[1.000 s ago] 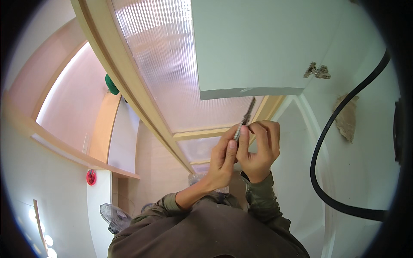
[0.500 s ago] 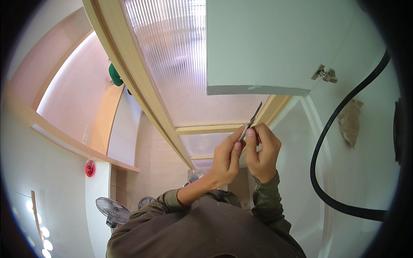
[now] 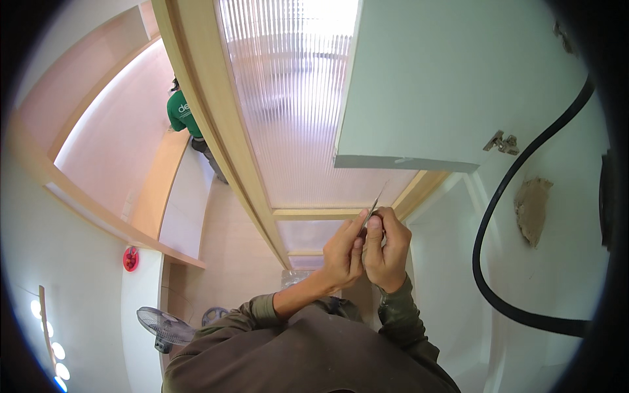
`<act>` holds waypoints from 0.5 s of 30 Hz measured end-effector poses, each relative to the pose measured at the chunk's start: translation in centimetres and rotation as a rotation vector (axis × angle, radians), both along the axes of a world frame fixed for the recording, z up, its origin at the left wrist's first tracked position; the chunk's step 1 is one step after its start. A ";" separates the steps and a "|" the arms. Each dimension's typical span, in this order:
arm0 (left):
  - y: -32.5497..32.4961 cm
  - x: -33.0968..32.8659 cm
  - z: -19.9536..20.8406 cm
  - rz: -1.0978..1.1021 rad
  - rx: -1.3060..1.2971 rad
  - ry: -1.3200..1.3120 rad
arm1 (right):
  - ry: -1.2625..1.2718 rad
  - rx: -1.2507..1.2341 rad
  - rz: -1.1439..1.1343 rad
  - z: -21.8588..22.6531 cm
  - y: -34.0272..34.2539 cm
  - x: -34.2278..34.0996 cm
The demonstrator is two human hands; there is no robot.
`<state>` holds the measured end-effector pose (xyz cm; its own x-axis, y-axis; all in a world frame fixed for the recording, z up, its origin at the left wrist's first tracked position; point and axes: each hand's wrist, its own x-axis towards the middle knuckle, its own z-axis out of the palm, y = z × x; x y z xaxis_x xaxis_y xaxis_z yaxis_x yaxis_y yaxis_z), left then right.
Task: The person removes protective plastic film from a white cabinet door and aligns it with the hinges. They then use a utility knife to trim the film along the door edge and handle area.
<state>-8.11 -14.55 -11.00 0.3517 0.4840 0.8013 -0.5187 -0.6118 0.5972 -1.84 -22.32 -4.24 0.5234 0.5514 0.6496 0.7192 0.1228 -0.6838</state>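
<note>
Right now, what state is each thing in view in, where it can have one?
Thin bladed tool: held, blade exposed
Left hand: grip closed on the tool
Right hand: grip closed on the tool
Cabinet door: open
Hinge: exposed
Light bulbs: lit
Fan: spinning or not, cannot tell
Black hose: bent in a curve

Left hand (image 3: 342, 259) and right hand (image 3: 389, 259) close together, fingers (image 3: 397, 226) curled, thumbs (image 3: 375, 232) adjacent; forearms (image 3: 301, 292) angled inward.
</note>
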 end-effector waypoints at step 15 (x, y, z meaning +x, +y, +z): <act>3.5 -0.2 0.4 -0.124 -0.093 -0.005 | -0.008 0.194 -0.027 -0.4 4.8 -0.3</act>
